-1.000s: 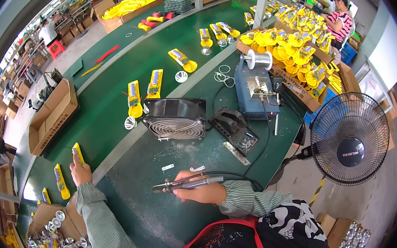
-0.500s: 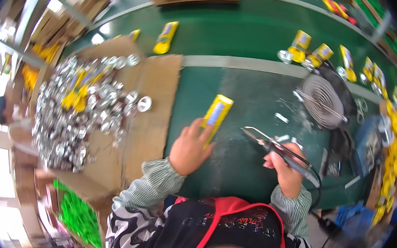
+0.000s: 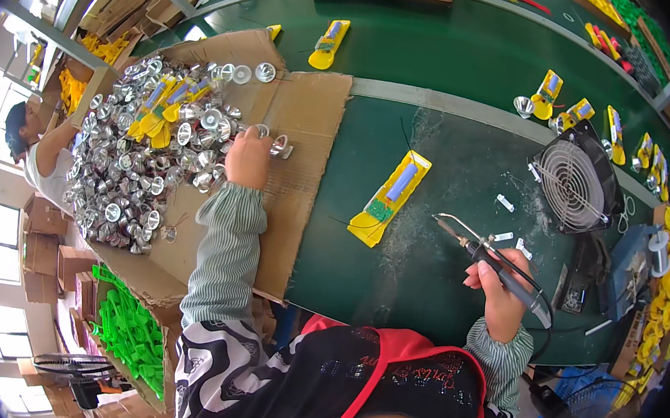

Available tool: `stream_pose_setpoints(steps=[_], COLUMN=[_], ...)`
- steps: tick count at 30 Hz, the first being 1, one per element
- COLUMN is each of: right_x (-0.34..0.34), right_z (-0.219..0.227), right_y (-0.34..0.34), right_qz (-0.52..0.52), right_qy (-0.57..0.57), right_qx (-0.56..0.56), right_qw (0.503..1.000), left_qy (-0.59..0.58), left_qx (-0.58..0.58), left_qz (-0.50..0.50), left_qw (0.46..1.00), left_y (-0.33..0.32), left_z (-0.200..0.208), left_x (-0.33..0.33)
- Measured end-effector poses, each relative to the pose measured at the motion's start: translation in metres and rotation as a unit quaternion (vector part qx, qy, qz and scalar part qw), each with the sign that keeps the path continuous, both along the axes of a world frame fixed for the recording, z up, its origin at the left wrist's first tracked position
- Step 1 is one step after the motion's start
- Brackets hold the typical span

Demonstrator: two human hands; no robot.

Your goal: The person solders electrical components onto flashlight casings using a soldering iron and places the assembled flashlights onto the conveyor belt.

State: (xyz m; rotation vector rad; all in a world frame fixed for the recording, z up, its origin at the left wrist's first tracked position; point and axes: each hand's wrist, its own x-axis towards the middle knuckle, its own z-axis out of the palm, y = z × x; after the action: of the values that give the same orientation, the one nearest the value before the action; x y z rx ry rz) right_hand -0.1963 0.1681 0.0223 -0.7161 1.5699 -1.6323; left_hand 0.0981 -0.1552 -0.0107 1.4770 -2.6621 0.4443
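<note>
My left hand (image 3: 249, 158) is at the right edge of a heap of silvery reflector cups (image 3: 125, 165), its fingers curled onto a reflector cup (image 3: 261, 131). Another cup (image 3: 281, 147) sits just right of it. My right hand (image 3: 501, 293) grips a soldering iron (image 3: 499, 267) with a thin metal tube beside its tip, pointing up and left over the bench. Left of that tip lies a yellow casing (image 3: 402, 185) holding a blue cylindrical cell and a small green circuit board (image 3: 378, 210), with a thin dark wire sticking out at its top. Neither hand touches this casing.
The heap lies on opened cardboard (image 3: 292, 197) with a few yellow casings on it. A round-grilled fan (image 3: 573, 179) and a solder spool (image 3: 658, 250) stand at right. More casings line the far green strip (image 3: 439, 54). A person (image 3: 44, 150) is at far left.
My left hand has left the yellow casing and moved left to the reflector cups. The casing now lies uncovered. My right hand still holds the soldering iron. The view has shifted.
</note>
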Motion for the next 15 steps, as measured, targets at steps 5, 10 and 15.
stream_pose_setpoints(steps=[5,10,15], right_x=[-0.003,-0.002,0.0], right_z=[-0.021,-0.005,-0.008], right_y=[0.005,-0.003,0.001], right_qz=[-0.006,0.061,0.05], right_qy=[0.025,0.085,0.077], right_qx=[-0.08,-0.134,-0.139], right_qw=[0.996,0.985,0.986], left_qy=[0.038,0.561,0.532], left_qx=[0.04,0.212,0.314], left_qz=[-0.14,-0.1,-0.169], left_qw=[0.989,0.794,0.768], left_y=[-0.028,-0.014,0.005], left_z=[-0.021,-0.007,0.006], left_x=[0.01,0.042,-0.058])
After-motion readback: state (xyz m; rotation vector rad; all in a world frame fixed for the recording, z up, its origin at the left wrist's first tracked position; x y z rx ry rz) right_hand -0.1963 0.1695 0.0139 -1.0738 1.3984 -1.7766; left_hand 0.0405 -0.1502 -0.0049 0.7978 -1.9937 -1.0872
